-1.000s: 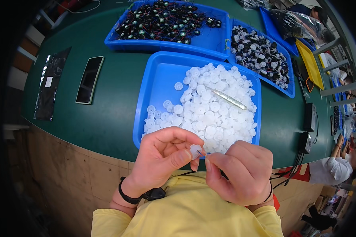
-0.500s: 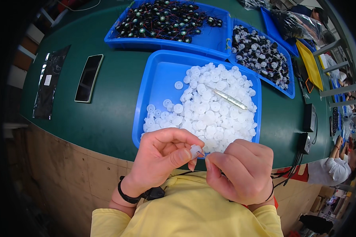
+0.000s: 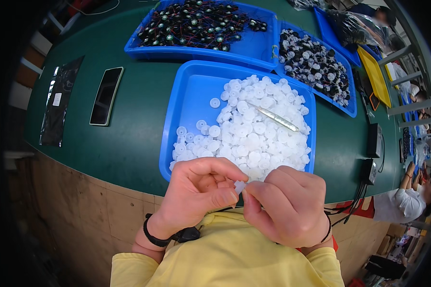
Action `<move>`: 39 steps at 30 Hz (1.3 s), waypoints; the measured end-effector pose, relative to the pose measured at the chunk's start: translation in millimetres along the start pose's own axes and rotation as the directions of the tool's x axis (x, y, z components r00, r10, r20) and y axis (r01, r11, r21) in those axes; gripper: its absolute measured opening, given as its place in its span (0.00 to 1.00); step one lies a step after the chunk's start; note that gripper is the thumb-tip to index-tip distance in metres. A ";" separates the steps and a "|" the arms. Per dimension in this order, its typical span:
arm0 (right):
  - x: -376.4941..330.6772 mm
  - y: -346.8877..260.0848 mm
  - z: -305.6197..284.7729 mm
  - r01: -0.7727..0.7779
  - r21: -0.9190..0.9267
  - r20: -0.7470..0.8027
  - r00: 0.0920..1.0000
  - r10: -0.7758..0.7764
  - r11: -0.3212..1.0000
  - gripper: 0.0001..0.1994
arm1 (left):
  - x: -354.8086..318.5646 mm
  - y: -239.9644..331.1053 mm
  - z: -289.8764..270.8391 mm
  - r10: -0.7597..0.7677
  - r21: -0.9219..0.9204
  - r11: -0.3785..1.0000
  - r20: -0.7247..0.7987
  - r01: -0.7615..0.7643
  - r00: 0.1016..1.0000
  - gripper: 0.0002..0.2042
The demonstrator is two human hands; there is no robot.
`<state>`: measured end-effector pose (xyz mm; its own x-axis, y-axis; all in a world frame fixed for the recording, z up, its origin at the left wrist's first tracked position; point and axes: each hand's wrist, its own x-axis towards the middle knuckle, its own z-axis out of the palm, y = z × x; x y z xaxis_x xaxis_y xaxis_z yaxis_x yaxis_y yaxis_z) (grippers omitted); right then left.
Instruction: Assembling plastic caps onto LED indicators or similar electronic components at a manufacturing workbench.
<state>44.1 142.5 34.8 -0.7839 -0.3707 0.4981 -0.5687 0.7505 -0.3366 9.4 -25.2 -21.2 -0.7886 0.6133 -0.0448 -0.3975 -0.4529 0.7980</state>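
Observation:
My left hand (image 3: pixel 196 191) pinches a small translucent white plastic piece (image 3: pixel 239 186) between thumb and fingertips, just over the near edge of the tray. My right hand (image 3: pixel 288 203) is closed, its thumb and forefinger meeting at the right end of that piece. What the right fingertips grip is too small and covered to make out. Beyond both hands, a blue tray (image 3: pixel 187 103) holds a heap of similar white plastic pieces (image 3: pixel 254 138). A slim, shiny silvery tool (image 3: pixel 278 119) lies on top of the heap.
Behind stands a blue tray (image 3: pixel 256 44) of black parts with thin wires, and right of it another tray (image 3: pixel 352 103) of black-and-white parts. A phone (image 3: pixel 106 95) and a black plastic bag (image 3: pixel 57 107) lie on the left. A person (image 3: pixel 404 205) sits at the far right.
My right hand has moved slightly left, closing the gap to the white piece. The thin strand seen between the hands before is now hidden. The piece is tilted differently.

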 end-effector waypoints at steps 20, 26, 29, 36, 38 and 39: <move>-6.2 -4.3 3.5 -0.255 0.249 -0.043 0.961 0.274 0.934 0.10 | 0.6 -1.0 0.7 -0.062 -0.352 0.933 0.040 0.072 0.997 0.12; -7.6 7.9 -0.7 -0.056 0.164 0.006 0.998 0.056 0.985 0.15 | 2.5 -1.4 2.0 -0.080 -0.351 0.933 0.017 0.080 0.997 0.11; -4.1 6.8 -3.0 -0.051 0.139 0.043 0.998 0.045 0.989 0.16 | 2.1 -1.5 3.1 -0.077 -0.345 0.936 -0.011 0.069 0.997 0.11; 2.6 4.1 -0.6 -0.038 0.090 0.066 0.997 0.032 0.995 0.15 | 3.2 -1.9 3.8 -0.061 -0.213 0.976 -0.079 0.043 0.995 0.10; 3.3 3.9 0.5 -0.034 0.064 0.078 0.997 0.029 0.997 0.14 | 3.6 -2.2 3.7 -0.048 -0.170 0.985 -0.094 0.031 0.994 0.10; 3.6 3.4 1.7 -0.031 0.046 0.076 0.997 0.027 0.998 0.14 | 3.4 -2.1 3.7 -0.027 -0.136 0.991 -0.104 0.012 0.994 0.10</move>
<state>38.9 142.9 34.1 -0.8158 -0.3904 0.4267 -0.5552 0.7355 -0.3883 9.2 -19.7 -20.8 -0.8224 0.5542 -0.1286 -0.4672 -0.5290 0.7084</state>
